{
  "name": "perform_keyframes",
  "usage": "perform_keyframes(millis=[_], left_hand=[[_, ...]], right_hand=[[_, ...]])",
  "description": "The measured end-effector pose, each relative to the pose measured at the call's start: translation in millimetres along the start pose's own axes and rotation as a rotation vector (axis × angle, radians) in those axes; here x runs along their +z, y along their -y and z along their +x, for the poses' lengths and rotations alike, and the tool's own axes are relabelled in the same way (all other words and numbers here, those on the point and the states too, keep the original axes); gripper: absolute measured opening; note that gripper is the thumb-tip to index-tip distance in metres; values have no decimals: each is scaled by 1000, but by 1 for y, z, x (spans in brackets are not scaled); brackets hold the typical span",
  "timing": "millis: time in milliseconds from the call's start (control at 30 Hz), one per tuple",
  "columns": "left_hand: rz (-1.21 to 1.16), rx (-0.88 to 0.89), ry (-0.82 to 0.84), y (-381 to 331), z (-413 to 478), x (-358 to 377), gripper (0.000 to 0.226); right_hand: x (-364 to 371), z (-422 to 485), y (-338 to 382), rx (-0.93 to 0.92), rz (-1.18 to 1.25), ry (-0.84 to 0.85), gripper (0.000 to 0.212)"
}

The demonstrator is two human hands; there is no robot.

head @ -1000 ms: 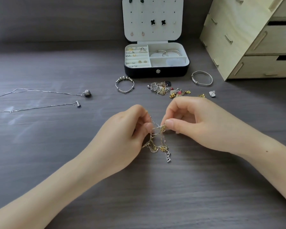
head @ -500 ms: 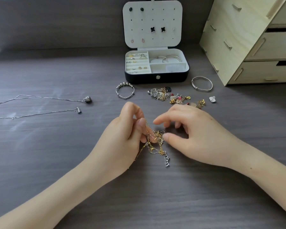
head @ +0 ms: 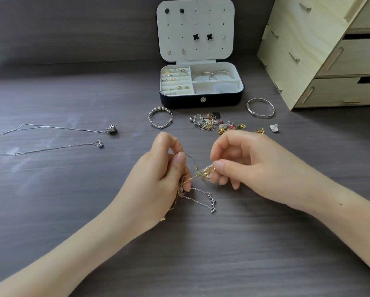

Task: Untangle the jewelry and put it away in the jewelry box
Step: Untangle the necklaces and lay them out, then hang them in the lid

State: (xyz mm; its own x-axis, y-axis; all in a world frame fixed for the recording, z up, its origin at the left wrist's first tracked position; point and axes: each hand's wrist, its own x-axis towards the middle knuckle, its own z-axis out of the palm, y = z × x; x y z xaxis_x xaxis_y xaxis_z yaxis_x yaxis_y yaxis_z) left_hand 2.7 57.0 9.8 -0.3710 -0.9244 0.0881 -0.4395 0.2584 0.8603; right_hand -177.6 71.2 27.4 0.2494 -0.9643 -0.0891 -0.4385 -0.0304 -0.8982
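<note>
A tangle of gold and silver chains (head: pixel 198 174) stretches between my two hands above the dark table. My left hand (head: pixel 160 179) pinches one side of it with thumb and fingers, and more chain bunches under that hand. My right hand (head: pixel 246 166) pinches the other side with thumb and forefinger. A silver chain with a branch-shaped pendant (head: pixel 212 201) hangs from the tangle onto the table. The jewelry box (head: pixel 201 99) stands open at the back, its lid upright with earrings, its compartments holding rings and bangles.
A second tangled heap of jewelry (head: pixel 207 122) lies before the box, with small charms (head: pixel 231 127) beside it. A beaded bangle (head: pixel 160 119) and a plain bangle (head: pixel 260 108) flank them. Two silver necklaces (head: pixel 51 137) lie straightened at left. A wooden drawer unit (head: pixel 329 50) stands back right.
Both hands have lifted the tangle off the table and pulled it apart sideways; the right hand went from open fingers touching it to a pinch. The branch pendant now hangs farther right.
</note>
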Motion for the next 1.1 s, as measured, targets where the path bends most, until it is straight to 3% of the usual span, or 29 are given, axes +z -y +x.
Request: perform_keyframes(millis=[133,267,467,667,800,967,1100], left_hand=[[-67,-29,-10,0,-1,-1,16],[-59,-57,3,-2,-1,-2,21],[-22,-75,-10,-3,-1,-2,25],[-2,-81,4,-3,-1,-2,28],[12,-82,10,-2,0,-3,29],[45,-63,-10,0,1,-3,26],[49,-40,-42,3,3,-1,24]], right_hand=[[-3,2,-5,111,75,-39,6],[-11,3,-4,107,34,-89,9],[-23,0,0,-25,-63,-156,10],[-18,8,-10,-264,-275,-398,7],[-9,16,-24,-320,-305,-401,12],[-4,19,-28,-375,-581,-488,14],[-5,12,-20,-366,-608,-367,10]])
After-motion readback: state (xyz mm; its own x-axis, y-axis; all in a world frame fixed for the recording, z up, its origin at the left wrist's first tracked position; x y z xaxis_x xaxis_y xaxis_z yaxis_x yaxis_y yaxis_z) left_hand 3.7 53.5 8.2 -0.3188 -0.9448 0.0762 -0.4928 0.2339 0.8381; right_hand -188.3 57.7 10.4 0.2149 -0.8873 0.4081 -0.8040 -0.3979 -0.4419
